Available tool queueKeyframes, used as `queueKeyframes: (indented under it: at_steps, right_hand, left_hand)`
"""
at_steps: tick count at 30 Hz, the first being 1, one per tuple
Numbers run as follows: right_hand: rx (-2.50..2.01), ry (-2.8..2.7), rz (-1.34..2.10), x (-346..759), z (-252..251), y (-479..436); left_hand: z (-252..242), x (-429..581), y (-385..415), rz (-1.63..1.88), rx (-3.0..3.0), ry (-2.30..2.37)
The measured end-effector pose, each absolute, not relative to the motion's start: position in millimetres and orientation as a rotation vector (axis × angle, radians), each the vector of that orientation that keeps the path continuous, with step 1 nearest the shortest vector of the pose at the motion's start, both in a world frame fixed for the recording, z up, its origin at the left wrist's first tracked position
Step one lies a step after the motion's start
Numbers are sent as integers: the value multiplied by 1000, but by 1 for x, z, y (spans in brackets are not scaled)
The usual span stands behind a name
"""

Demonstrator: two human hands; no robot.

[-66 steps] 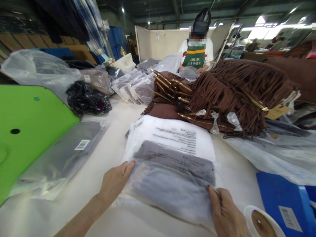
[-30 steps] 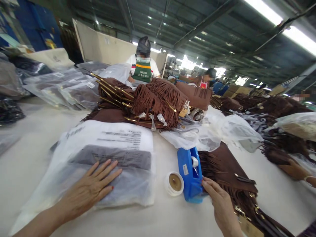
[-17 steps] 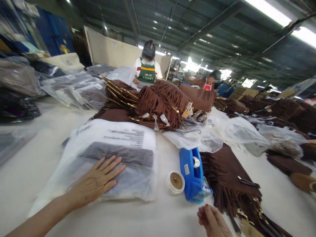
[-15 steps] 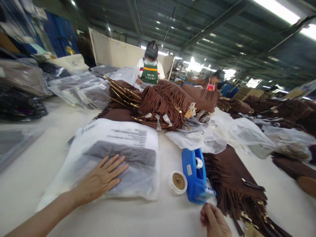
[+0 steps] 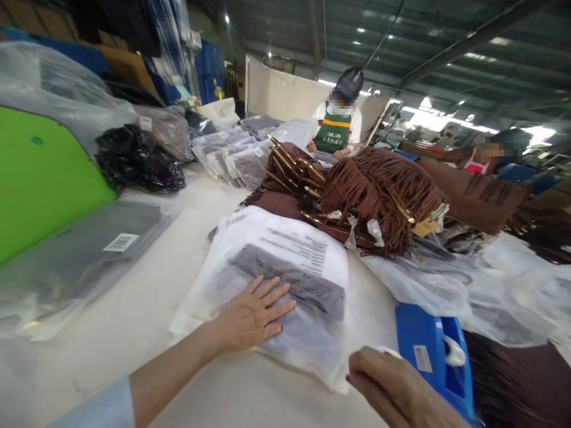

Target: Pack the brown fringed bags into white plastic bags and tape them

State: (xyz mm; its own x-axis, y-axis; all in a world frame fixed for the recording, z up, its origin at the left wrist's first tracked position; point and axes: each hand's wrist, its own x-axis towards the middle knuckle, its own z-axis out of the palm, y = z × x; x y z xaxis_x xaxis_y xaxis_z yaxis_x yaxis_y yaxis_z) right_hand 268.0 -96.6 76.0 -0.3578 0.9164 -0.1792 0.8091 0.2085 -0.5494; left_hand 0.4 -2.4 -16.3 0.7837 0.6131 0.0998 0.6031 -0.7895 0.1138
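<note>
My left hand point(image 5: 250, 312) lies flat with fingers spread on a white plastic bag point(image 5: 297, 351). A grey folded item shows through the bag, and dark print runs across its upper part. My right hand point(image 5: 379, 374) is closed in a pinch beside the bag's lower right corner. Whatever its fingers hold, if anything, cannot be made out. Just right of that hand stands a blue tape dispenser point(image 5: 417, 333) with a white hub. A white round rim point(image 5: 390, 352) peeks out behind the right hand, mostly hidden.
Brown fringed bags point(image 5: 357, 190) with gold trim are piled behind the white bag. Clear plastic point(image 5: 455, 285) and another brown fringed bag point(image 5: 513, 368) lie right. At left are a barcoded plastic bag point(image 5: 134, 238) and a green panel point(image 5: 49, 178). A co-worker point(image 5: 336, 128) stands across the table.
My right hand has moved left from the dispenser's cutting end to the white bag's lower right corner. My left hand stays flat on the bag. The view has turned left.
</note>
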Motion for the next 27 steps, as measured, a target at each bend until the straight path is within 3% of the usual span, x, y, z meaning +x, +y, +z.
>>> queueKeyframes:
  at_steps: [5, 11, 16, 22, 24, 27]
  right_hand:
    - [-1548, -2685, 829, 247, 70, -12]
    - [-1954, -2529, 764, 256, 32, 26]
    - [-2367, -2204, 266, 282, 37, 11]
    - [-1344, -2273, -470, 232, 2, -54]
    - [-1269, -2323, -754, 215, -30, -63]
    - [-1304, -2366, -860, 208, -67, -62]
  left_hand:
    - [-18, 0, -3, 282, 2867, 977]
    - [-20, 0, -2, 279, 2828, 972]
    - [-20, 0, -1, 288, 2789, 979]
    - [-13, 4, -4, 262, 2748, 989]
    - [-7, 1, -3, 260, 2748, 956]
    - [3, -18, 0, 321, 2790, 1009]
